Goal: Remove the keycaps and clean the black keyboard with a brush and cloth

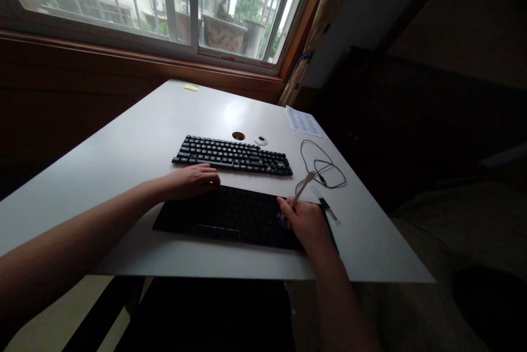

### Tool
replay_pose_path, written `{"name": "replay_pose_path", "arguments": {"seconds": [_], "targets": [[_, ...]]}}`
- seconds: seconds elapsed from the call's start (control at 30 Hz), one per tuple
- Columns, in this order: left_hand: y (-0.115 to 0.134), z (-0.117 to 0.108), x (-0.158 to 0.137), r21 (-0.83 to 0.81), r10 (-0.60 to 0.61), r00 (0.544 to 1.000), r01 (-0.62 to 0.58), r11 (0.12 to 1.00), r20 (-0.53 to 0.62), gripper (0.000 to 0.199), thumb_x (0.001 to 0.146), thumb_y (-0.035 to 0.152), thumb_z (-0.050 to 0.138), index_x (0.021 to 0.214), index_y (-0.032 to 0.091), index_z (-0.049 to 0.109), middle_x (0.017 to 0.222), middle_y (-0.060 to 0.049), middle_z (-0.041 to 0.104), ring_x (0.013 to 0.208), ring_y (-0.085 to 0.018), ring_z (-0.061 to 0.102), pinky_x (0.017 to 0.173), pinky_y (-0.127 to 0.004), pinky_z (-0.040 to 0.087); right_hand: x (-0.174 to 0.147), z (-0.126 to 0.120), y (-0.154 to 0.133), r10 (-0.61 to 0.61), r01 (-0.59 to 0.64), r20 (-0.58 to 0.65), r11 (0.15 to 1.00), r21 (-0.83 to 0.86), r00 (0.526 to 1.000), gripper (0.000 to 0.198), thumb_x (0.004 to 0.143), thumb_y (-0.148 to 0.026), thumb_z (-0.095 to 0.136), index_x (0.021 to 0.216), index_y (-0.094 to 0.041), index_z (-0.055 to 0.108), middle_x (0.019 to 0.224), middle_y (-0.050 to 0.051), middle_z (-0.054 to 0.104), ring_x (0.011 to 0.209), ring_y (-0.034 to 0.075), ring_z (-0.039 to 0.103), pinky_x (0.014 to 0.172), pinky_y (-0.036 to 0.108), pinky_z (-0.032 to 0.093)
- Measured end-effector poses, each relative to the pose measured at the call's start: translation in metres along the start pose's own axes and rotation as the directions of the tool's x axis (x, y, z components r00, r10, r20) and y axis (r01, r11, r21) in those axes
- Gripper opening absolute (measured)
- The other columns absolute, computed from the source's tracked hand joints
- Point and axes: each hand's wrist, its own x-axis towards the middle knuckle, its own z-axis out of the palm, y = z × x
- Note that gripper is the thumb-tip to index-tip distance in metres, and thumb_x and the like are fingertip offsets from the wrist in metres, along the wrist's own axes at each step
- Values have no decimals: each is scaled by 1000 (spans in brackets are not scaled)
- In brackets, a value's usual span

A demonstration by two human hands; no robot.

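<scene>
Purple's the colour to look for: it pokes out under the right hand (pixel 308 222), at the low end of a pale-handled brush (pixel 302 190). The right fingers are closed around that brush, no gap I can make out. Handle leans up and away to the right, purple end (pixel 282 222) points down and back left, onto or just over the black panel (pixel 247 214). Can't tell if it's actually touching.

That's the relation I'd say everything hangs on: the brush sits at a slant to the panel's long axis, which runs left to right across the tabletop (pixel 144 132). The purple end is over the right half, so the right hand is clearly the nearer one, and most of the panel's length lies off to the left of those fingers.

Left hand (pixel 196 179) is at the panel's far edge, toward the left end, fingers bent and bunched there. Pinching the edge or just leaning on it? Can't tell from this angle.

Further out, a black keyboard (pixel 233 154) lies beyond the panel, roughly parallel and apart from it. A loose cable (pixel 325 162) loops past the brush's top end, a small tool (pixel 325 205) is just beside the panel's right end, and a sheet of paper (pixel 305 122) lies farther back.
</scene>
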Motion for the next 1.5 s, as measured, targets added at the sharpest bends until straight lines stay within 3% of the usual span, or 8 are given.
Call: {"name": "replay_pose_path", "arguments": {"seconds": [0.13,0.57,0.87,1.1,1.33,1.5], "targets": [[0,0,0,13,4,1000,-4,1000,17,18,103,29,51,104,20,67,96,-6,68,94,-21,58,84,-31,46,9,6,5,-7,7,5,1000,-10,1000,52,99,-54,47,59,-23,60,52,1,63,51,17,62,55,26,37],[-2,0,0,47,13,999,-14,999,30,17,104,29,51,104,20,65,97,-6,67,95,-21,58,84,-30,46,19,15,10,0,-11,-180,998,-58,984,54,101,-56,43,64,-21,62,59,4,66,53,17,60,59,27,37],[-4,3,-1,68,-19,999,16,998,44,18,105,31,49,105,19,64,99,-6,66,96,-21,57,86,-31,45,21,16,10,83,-81,-84,996,28,993,55,99,-55,45,60,-20,63,56,5,65,54,18,62,56,27,35],[0,0,0,53,-13,998,10,999,54,19,105,29,48,105,19,64,98,-6,66,96,-21,56,86,-31,45,25,16,10,74,-63,-174,996,68,982,53,96,-59,51,61,-21,59,53,1,61,54,18,60,61,27,37],[-1,1,-1,49,-12,999,10,999,36,19,105,29,49,105,19,65,98,-6,67,95,-20,57,86,-31,45,24,19,14,96,-88,-108,993,76,990,52,97,-55,50,62,-21,64,57,4,66,58,20,64,61,27,38],[-4,2,-1,37,-1,1000,1,999,22,19,104,30,51,104,19,66,96,-6,67,93,-20,57,84,-31,45,24,18,13,108,-90,-158,989,117,981,51,96,-58,52,63,-21,64,55,2,63,55,19,62,60,27,38]]}}
